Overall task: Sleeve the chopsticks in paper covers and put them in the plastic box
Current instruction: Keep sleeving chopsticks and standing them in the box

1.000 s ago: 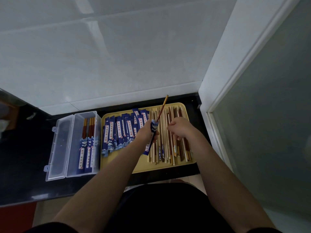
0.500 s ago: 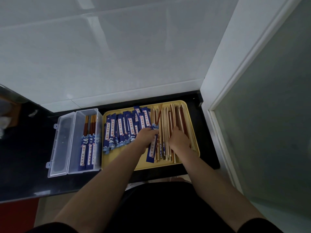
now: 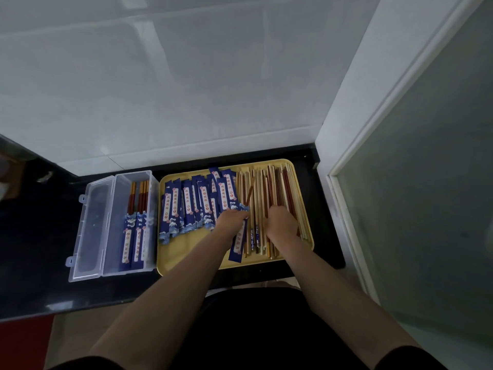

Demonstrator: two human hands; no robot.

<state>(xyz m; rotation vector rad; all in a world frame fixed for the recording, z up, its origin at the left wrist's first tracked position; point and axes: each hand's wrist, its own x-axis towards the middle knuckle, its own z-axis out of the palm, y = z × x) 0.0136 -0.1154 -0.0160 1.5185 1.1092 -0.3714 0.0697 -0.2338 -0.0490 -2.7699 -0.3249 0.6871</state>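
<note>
Both hands are down on the yellow tray [image 3: 186, 260] on the dark counter [image 3: 40, 236]. The left hand [image 3: 231, 219] grips a blue paper cover [image 3: 239, 243] that has one brown chopstick [image 3: 250, 190] poking out of its top at a slant, the cover's lower end trailing toward the tray's near edge. The right hand [image 3: 280, 222] sits knuckles-up on the loose chopsticks [image 3: 274, 188] that fill the tray's right half; its fingers curl down among the sticks, though from this angle I cannot tell whether they actually pinch one. On the tray's left half lies a fanned spread of empty blue covers [image 3: 192, 206], overlapping one another. Just left of the tray, touching its edge, stands the clear plastic box [image 3: 133, 268] with its lid [image 3: 89, 228] flung open flat to the left. Inside, several sleeved chopsticks [image 3: 136, 225] lie side by side, brown ends pointing toward the white tiled wall [image 3: 186, 76].
</note>
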